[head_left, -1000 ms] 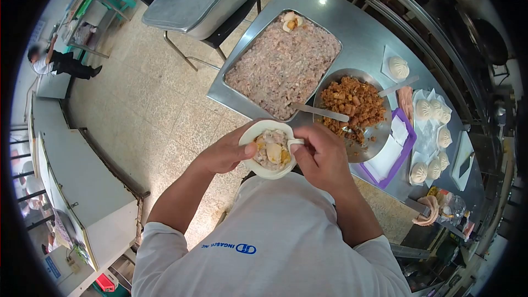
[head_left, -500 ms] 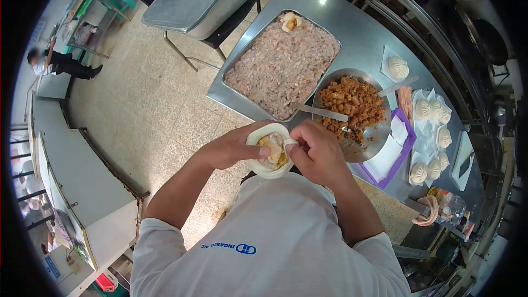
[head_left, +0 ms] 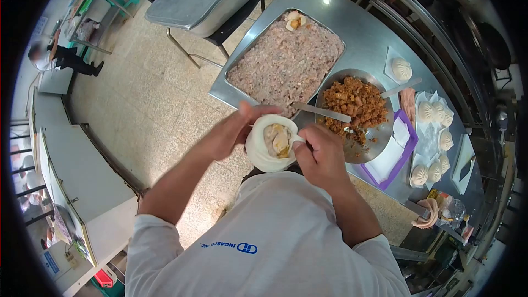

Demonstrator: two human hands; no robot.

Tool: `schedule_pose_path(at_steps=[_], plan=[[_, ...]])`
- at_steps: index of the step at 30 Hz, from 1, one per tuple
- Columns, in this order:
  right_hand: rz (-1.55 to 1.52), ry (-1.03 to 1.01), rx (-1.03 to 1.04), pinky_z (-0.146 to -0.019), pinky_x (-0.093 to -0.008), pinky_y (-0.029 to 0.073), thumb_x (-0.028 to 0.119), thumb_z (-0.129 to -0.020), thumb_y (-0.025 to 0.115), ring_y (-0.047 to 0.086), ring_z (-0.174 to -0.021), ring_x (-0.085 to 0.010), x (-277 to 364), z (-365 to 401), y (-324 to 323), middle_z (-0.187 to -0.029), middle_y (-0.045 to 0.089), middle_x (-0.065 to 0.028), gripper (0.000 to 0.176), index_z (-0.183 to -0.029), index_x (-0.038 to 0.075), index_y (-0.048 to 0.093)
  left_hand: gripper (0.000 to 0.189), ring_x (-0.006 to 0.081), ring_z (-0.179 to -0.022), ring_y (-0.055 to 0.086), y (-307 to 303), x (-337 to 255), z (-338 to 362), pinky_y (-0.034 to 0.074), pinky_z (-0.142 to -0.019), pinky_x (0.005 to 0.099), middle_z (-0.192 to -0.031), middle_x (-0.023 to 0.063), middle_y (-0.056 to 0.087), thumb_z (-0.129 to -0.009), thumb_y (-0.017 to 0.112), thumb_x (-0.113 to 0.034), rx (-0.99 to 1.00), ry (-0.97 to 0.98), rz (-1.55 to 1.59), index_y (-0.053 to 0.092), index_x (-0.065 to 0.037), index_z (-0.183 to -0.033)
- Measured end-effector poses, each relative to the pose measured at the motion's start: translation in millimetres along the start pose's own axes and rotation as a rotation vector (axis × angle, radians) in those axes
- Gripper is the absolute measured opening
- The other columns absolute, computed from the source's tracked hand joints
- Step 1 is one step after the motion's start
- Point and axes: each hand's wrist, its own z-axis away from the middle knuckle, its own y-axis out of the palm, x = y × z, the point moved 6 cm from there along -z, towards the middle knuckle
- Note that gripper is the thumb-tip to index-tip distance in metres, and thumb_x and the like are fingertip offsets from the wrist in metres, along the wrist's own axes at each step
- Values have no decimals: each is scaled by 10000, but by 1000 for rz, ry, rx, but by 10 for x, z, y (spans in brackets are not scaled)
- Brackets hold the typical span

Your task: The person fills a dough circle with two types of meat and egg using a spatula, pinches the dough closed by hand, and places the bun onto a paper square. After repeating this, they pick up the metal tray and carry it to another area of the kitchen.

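Note:
A round dough wrapper (head_left: pixel 258 151) with pale meat filling and a yellowish piece (head_left: pixel 279 140) in its middle hangs in front of my body. My right hand (head_left: pixel 322 157) pinches the wrapper's right rim between thumb and fingers, where the dough is gathered into a fold. Along the upper left edge of the wrapper lies my left hand (head_left: pixel 228 135), open, its thumb lifted and fingers stretched out at the dough. The tips of some left fingers are hidden behind the wrapper.
On the steel table (head_left: pixel 366 38) stand a tray of minced meat filling (head_left: pixel 286 60) and a metal bowl (head_left: pixel 379 146) of brown diced filling with a spatula (head_left: pixel 324 112). A purple tray (head_left: pixel 408 148) and several pleated buns (head_left: pixel 426 112) on paper lie rightward. A person (head_left: pixel 69 58) stands far left.
My left thumb has come off the filling and lifted away, and the left fingers have straightened. The wrapper has shifted slightly up; my right hand keeps its pinch on the rim.

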Motion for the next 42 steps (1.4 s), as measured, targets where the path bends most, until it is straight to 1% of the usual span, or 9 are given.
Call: schedule_pose_path(at_steps=[3,5,10,15,20,26,33,35,42], plan=[[-14,42,18,-644,-431,472,69,-816,604,586,-699,-353,-92,31,64,-787,583,-155,77,-833,-6,595,1098,260,-1276,524,271,481,-38,448,-1052,433,-1414,135,492,-769,337,-903,-166,112,562,339,-74,-1489],[-20,53,28,-631,-425,466,47,-802,603,586,-691,-340,-127,69,86,-771,577,-155,72,-846,-10,607,1138,274,-1296,505,359,600,-40,437,-1072,452,-1451,145,442,-736,328,-920,-202,127,670,299,-70,-1492],[-156,127,-57,-614,-394,464,45,-812,635,591,-671,-281,-83,-22,29,-782,582,-139,107,-901,-15,630,1123,281,-1299,499,274,474,-25,435,-1076,470,-1410,157,459,-720,372,-915,-55,314,426,344,-52,-1438],[-6,-86,24,-594,-365,466,76,-829,669,590,-651,-241,-84,4,46,-823,597,-118,148,-946,-6,631,1150,281,-1289,507,284,329,-5,441,-1074,466,-1392,153,465,-700,423,-909,-101,300,447,323,-35,-1440],[-224,111,-18,-566,-353,446,44,-811,647,570,-617,-241,-70,-63,-1,-779,575,-125,97,-888,-12,628,1172,296,-1277,509,247,339,-34,448,-1059,481,-1379,173,479,-676,401,-942,-100,306,364,355,-50,-1435],[-106,-40,-10,-563,-337,445,48,-806,658,559,-609,-208,-68,-1,-22,-770,571,-104,109,-895,-7,630,1177,295,-1275,513,216,340,-50,465,-1043,475,-1379,174,478,-675,420,-934,-100,317,387,349,-45,-1443],[-241,79,-10,-564,-337,446,50,-816,653,565,-610,-210,-99,-69,-13,-759,570,-101,88,-868,-9,615,1177,294,-1268,518,218,252,-58,468,-1041,464,-1377,172,482,-686,379,-939,-69,303,269,354,-39,-1445],[-108,-54,16,-570,-324,451,62,-830,660,577,-633,-178,-80,-49,-15,-762,571,-86,98,-883,-9,620,1175,290,-1263,522,216,242,-61,468,-1040,463,-1373,176,484,-688,380,-937,-64,297,293,359,-36,-1441],[-305,100,-70,-578,-338,455,48,-828,637,584,-637,-226,-142,-106,9,-764,579,-113,89,-895,-10,626,1203,276,-1232,540,200,224,-81,478,-1020,450,-1347,180,496,-677,391,-943,5,306,193,353,-6,-1430]])
